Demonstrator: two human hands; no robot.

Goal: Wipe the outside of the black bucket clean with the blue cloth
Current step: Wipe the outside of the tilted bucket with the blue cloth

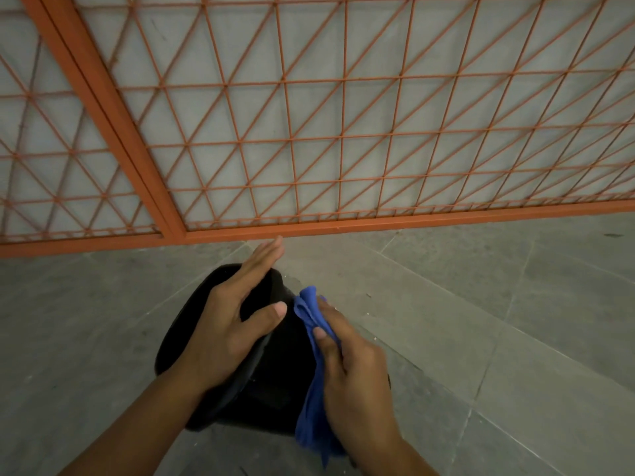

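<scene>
Black bucket (264, 389) low in the centre, on a grey tiled floor (515, 321). Left hand (233, 321) laid flat on top, fingers straight and together, thumb apart; right hand (350, 365) on the right flank, thumb and fingers pinching a bunched blue cloth (314, 383) against the side. Beyond, an orange metal grille (309, 139) along the floor's far edge.

Under me is a floor of large grey stone tiles (515, 304) with thin pale grout lines running diagonally across it. The black plastic bucket (275, 389) lies directly on these tiles, tipped on its side. Small pale specks are scattered on the tiles just right of the bucket. At the far edge, the bottom rail of an orange-painted metal grille fence (378, 226) runs along the floor
</scene>
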